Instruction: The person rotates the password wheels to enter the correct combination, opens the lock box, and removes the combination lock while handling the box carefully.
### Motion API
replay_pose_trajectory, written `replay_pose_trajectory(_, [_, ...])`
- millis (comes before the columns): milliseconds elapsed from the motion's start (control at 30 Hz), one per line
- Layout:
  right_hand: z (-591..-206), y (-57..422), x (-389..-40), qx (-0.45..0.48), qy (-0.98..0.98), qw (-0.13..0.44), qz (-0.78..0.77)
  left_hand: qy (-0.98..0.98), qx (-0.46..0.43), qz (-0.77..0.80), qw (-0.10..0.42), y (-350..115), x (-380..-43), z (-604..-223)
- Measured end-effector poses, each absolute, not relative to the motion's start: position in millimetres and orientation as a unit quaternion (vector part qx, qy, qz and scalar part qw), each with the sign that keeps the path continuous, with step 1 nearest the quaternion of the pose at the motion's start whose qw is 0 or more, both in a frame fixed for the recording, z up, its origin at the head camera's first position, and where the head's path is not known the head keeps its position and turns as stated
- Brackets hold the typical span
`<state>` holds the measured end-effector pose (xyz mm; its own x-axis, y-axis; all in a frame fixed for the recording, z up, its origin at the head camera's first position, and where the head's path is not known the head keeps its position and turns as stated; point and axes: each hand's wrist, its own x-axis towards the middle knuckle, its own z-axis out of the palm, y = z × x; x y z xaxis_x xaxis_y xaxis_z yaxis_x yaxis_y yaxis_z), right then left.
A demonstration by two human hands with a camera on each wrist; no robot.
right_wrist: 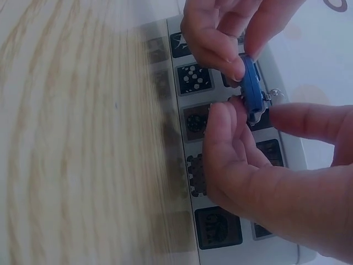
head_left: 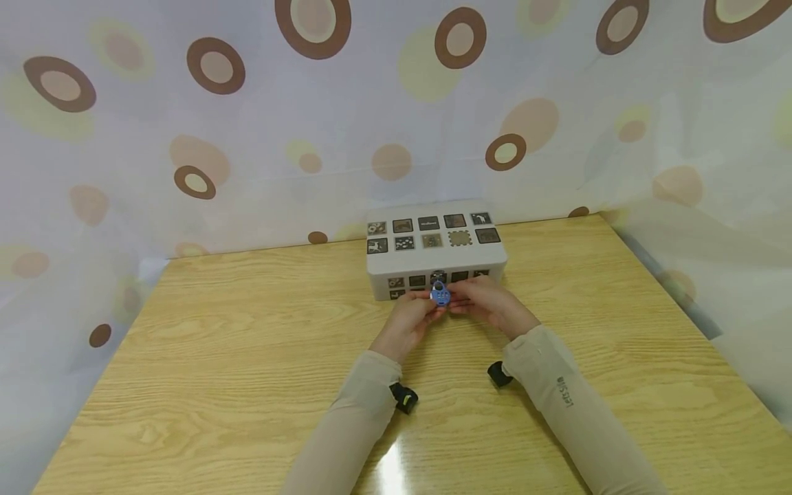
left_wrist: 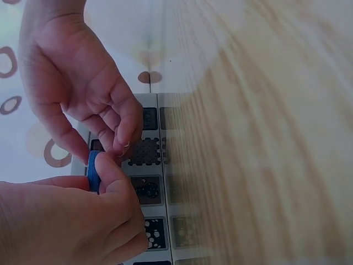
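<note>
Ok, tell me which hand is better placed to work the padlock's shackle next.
Probably the right hand: one of its fingertips is close by the metal shackle. The left hand pinches the body of the blue padlock, so it seems better suited to steadying it.

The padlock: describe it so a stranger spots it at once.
On the wooden table sits a white box bearing rows of dark square pictures. At its front, between the left hand and the right hand, is the padlock. Among the box's white, brown and black, it alone is bright blue.
</note>
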<state>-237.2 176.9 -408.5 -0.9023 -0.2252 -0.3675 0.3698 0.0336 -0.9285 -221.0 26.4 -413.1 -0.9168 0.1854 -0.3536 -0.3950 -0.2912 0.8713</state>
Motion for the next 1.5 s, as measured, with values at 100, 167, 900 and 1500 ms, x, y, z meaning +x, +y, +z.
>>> replay_pose_trajectory(100, [-409.9,177.8,-236.6,0.043,0.691,0.216,-0.689,0.568,-0.090,0.798,0.181,26.8,-220.4,-414.2])
replay_pose_trajectory(167, [-410.7,178.4,-236.0,0.033,0.697,0.217,-0.683,0.569,-0.088,0.797,0.181,26.7,-220.2,-414.7])
replay_pose_trajectory(900, [-428.8,188.4,-246.8,-0.021,0.683,0.206,-0.700,0.568,-0.095,0.798,0.176,27.4,-219.5,-413.7])
replay_pose_trajectory(1500, [-410.0,177.5,-236.1,0.028,0.696,0.213,-0.685,0.568,-0.094,0.799,0.176,27.5,-221.1,-416.0])
